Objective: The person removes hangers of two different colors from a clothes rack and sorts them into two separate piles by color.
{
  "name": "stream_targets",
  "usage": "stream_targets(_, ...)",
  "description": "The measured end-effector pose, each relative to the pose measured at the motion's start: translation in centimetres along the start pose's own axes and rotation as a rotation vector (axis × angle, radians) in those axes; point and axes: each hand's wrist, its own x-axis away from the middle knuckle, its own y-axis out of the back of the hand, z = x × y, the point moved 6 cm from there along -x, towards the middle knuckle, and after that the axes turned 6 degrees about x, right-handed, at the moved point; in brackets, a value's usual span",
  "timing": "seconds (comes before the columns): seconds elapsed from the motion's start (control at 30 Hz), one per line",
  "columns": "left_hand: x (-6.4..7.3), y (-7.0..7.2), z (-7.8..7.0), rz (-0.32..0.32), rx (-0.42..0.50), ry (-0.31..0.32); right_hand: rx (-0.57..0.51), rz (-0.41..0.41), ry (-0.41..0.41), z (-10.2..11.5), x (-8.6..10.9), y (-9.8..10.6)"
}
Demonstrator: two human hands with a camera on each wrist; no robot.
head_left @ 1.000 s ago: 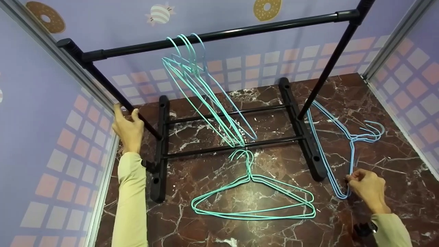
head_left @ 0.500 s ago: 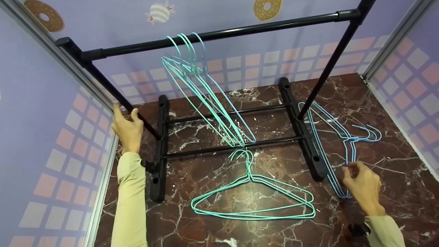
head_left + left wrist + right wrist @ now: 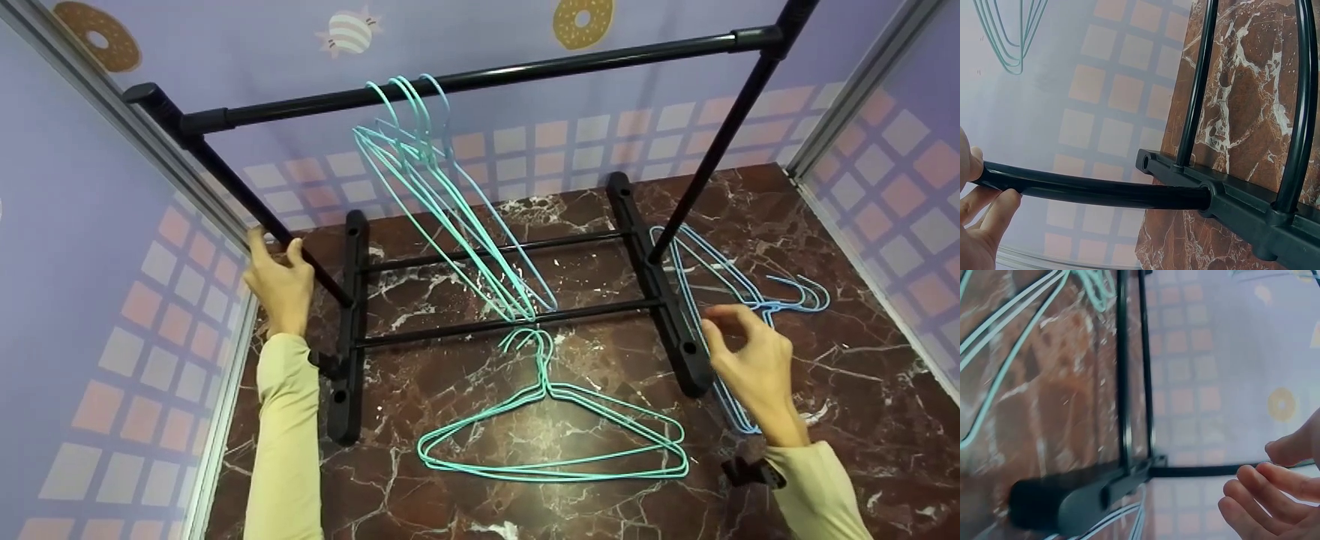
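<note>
My left hand (image 3: pixel 281 289) holds the left post (image 3: pixel 240 195) of a black clothes rack, its thumb and fingers about the tube low down. In the left wrist view the fingers (image 3: pixel 1002 211) are against that post. My right hand (image 3: pixel 754 367) has loosely bent fingers, with nothing between them and the thumb. It overlaps the blue wire hangers (image 3: pixel 772 306) that lie on the floor beside the rack's right foot (image 3: pixel 679 330). Several green and blue hangers (image 3: pixel 427 154) hang close together on the top rail (image 3: pixel 570 69), left of its middle.
Several green wire hangers (image 3: pixel 545 386) lie stacked on the marble floor (image 3: pixel 420 510) in front of the rack. Two lower bars (image 3: pixel 450 332) join the rack's feet. Patterned wall panels (image 3: pixel 135 337) stand close behind and on both sides.
My right hand has left the blue hangers and moved leftward and up toward the rack's right foot. Those hangers have spread slightly. My left hand stays on the post.
</note>
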Motion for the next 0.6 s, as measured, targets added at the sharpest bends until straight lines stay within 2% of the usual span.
stream_targets(0.3, -0.3, 0.2, -0.2, -0.013, 0.01, -0.037, 0.002, 0.033, 0.176, 4.6, -2.1, -1.0)
stream_targets(0.6, -0.1, 0.1, 0.0, -0.021, 0.04, -0.074, -0.038, 0.055, 0.274, 9.0, -3.1, -1.3)
